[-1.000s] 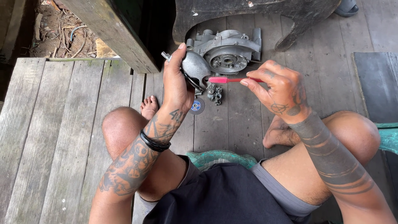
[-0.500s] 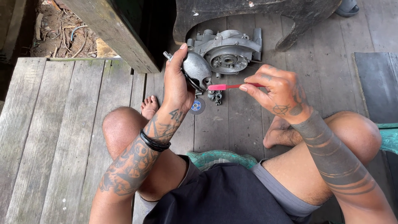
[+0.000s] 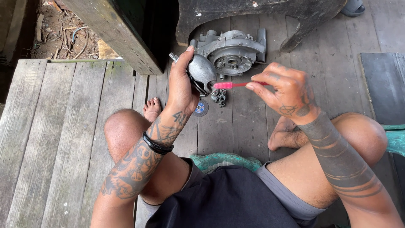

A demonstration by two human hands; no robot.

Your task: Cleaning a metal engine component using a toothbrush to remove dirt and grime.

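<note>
A rounded grey metal engine cover (image 3: 201,71), smooth and domed, is held upright above a weathered wooden plank floor (image 3: 63,126) by the left hand (image 3: 182,86), whose fingers are wrapped closed around its left side and top. A slim red-handled brush with pink bristles (image 3: 230,85) is pinched between the thumb and fingertips of the right hand (image 3: 287,93), the bristle end being pressed against the lower right edge of the cover. Just behind the cover, a larger grey cast-metal engine casing with a round central bore (image 3: 231,52) is seen lying flat on the planks, beneath the curved edge of a dark bench-like structure (image 3: 261,12). A small round blue-labelled disc (image 3: 201,108) and a cluster of small metal nuts and fittings (image 3: 219,98) are seen on the floor just below the held cover, close beside each other. The person is seated cross-legged, with both bare knees and a bare foot (image 3: 152,109) visible; a black band (image 3: 157,145) is worn on the tattooed left wrist. A dark mat (image 3: 386,84) is laid at the right edge.
</note>
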